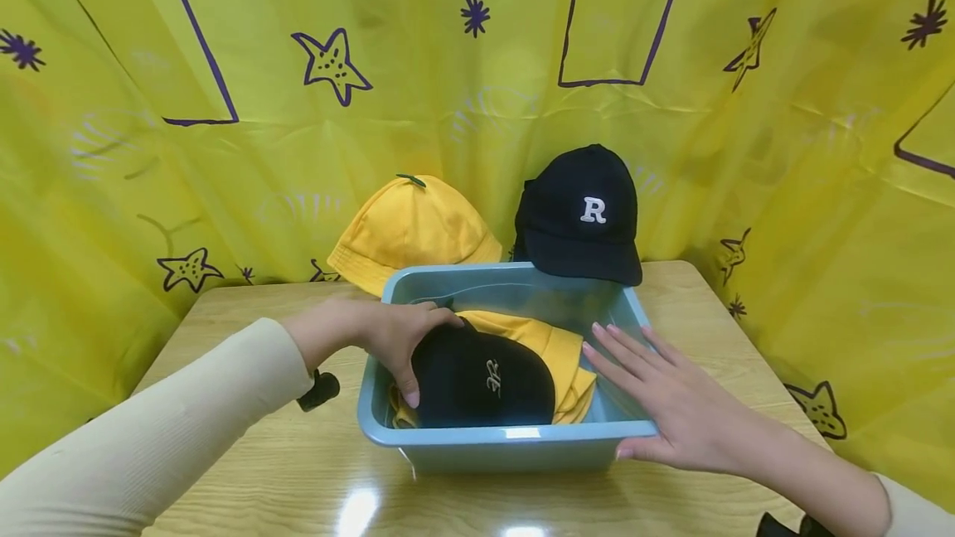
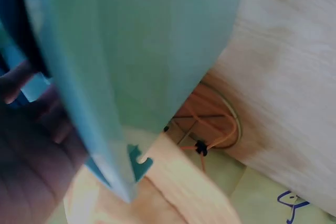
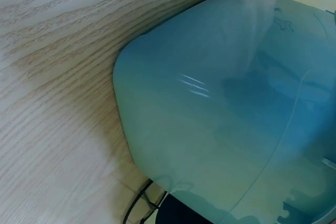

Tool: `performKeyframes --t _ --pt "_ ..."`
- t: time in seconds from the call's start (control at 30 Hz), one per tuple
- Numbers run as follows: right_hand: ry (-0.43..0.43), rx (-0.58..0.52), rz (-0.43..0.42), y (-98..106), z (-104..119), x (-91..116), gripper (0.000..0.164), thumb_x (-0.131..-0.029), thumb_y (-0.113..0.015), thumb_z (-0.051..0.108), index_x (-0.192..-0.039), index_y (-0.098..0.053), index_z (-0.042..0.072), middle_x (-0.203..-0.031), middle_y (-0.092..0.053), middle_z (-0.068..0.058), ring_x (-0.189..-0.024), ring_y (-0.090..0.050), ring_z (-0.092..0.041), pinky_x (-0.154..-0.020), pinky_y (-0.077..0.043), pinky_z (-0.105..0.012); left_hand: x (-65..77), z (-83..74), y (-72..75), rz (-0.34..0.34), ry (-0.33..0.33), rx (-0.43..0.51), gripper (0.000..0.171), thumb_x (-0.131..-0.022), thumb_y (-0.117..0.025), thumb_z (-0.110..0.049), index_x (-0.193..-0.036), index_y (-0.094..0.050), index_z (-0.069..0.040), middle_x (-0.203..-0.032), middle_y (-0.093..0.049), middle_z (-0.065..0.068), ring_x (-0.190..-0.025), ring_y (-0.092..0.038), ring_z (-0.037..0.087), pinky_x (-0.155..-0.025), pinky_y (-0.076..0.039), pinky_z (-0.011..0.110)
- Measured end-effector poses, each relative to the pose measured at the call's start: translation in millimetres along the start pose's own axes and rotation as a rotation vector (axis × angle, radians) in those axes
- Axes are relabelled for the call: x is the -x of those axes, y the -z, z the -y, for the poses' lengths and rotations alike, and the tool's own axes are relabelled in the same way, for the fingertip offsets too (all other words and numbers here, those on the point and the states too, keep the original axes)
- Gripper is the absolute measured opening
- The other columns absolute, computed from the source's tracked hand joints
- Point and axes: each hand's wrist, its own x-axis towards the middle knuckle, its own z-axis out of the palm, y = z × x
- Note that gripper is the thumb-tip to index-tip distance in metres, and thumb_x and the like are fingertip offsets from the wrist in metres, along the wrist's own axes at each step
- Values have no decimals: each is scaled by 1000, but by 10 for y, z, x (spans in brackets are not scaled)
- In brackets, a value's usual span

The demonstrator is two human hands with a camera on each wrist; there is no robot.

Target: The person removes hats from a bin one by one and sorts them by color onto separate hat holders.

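Yellow curtain (image 1: 418, 123) behind, printed with dark-outlined stars (image 1: 332, 66) and rectangles (image 1: 625, 15); wood-grain table (image 1: 257, 454) in front, shiny.

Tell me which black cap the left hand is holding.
The cap inside the blue bin, with a pale emblem; the other cap, marked with a white R, is at the bin's back-right corner.

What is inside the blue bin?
Inside the blue bin, a black cap with a gold emblem lies over yellow fabric. The left hand grips the cap. Whatever lies beneath the fabric is covered.
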Motion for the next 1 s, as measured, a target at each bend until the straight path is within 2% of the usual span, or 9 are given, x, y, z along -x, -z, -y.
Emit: performKeyframes --t 0.2,0.37,0.63,1.0 --pt "-5 -3 -7 2 -1 4 89 -86 -35 73 -149 -29 10 -156 -23 -11 -146 -9 -17 -117 3 -35 -24 -19 -20 -147 -137 -56 67 -67 -84 -21 -124 -51 -16 -118 -52 4 -107 -49 20 -96 -42 38" --pt "-9 -4 -6 -8 2 0 88 -87 -33 73 -149 -28 10 -156 -24 -10 -146 -9 -16 -118 2 -36 -39 -31 18 -245 -204 -80 46 -70 -80 -11 -112 -61 -14 -111 -59 2 -99 -53 18 -92 -44 36" --pt "-9 2 -6 -17 9 -8 88 -87 -33 73 -149 -29 9 -155 -24 -10 -146 -9 -15 -118 2 -36 -31 -23 98 -333 -320 -129 35 -71 -79 -4 -102 -67 -12 -103 -64 0 -95 -57 15 -87 -48 31" --pt "-9 -21 2 -11 -13 -1 89 -87 -35 72 -147 -33 6 -156 -23 -9 -146 -9 -15 -117 5 -30 95 -79 383 -390 -469 -75 29 -72 -74 5 -97 -69 -8 -98 -65 1 -90 -59 13 -81 -50 26"
